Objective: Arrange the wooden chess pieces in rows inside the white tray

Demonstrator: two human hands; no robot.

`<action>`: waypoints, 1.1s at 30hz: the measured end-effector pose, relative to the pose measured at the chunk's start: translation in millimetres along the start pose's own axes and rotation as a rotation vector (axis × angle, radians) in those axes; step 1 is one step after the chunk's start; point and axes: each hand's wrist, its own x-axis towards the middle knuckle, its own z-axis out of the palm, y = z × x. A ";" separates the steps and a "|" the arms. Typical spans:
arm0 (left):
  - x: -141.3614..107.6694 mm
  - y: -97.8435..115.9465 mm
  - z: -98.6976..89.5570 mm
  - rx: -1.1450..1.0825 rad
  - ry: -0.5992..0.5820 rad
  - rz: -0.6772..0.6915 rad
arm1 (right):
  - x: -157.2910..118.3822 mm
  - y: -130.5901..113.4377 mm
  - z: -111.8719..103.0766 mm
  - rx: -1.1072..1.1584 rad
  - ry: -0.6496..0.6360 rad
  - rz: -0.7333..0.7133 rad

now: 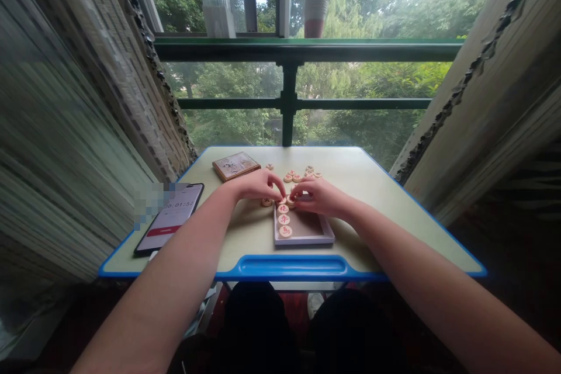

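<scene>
While daylight falls through the window (368, 79), a person seated at a blue-edged bench (363, 245) bends both hands over a shallow tray (304, 241) of round game pieces. At the far left corner of the tray, the left hand (262, 185) brings thumb and fingertips down on a piece (283, 200) heading a column; the right hand (319, 195) has its fingertips at a neighbouring piece (290, 201), just beside. The two hands are near each other, fingers bent inward; whether either pinches its piece firmly or only nudges it, one cannot tell.

The pieces look light, hard and smooth, likely wood or plastic, hardly fragile but perhaps apt to slide; thumb and finger on opposite sides of the rim should be the surest hold. The tray's low, thin walls suggest something light that could shift if pushed.

Inside the tray, three pieces with red characters (284, 220) line the left wall below the left fingertips, while brown floor shows to their right. Outside it, one piece (266, 203) lies just left of the tray, and a loose scatter (297, 177) sits beyond the hands. A flat decorated box (236, 166), its contents hidden, lies farther back, and a phone (170, 219) rests at the left edge.
</scene>
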 end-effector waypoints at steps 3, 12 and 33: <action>-0.8 0.8 0.9 -0.024 0.004 0.003 | -0.3 -0.9 0.2 -0.004 -0.010 -0.001; 5.3 -2.7 5.4 0.010 0.304 -0.069 | -0.9 3.7 -8.0 -0.098 0.050 0.103; 15.8 -1.6 20.9 0.512 0.224 -0.062 | 5.8 18.1 -8.0 -0.174 -0.018 0.038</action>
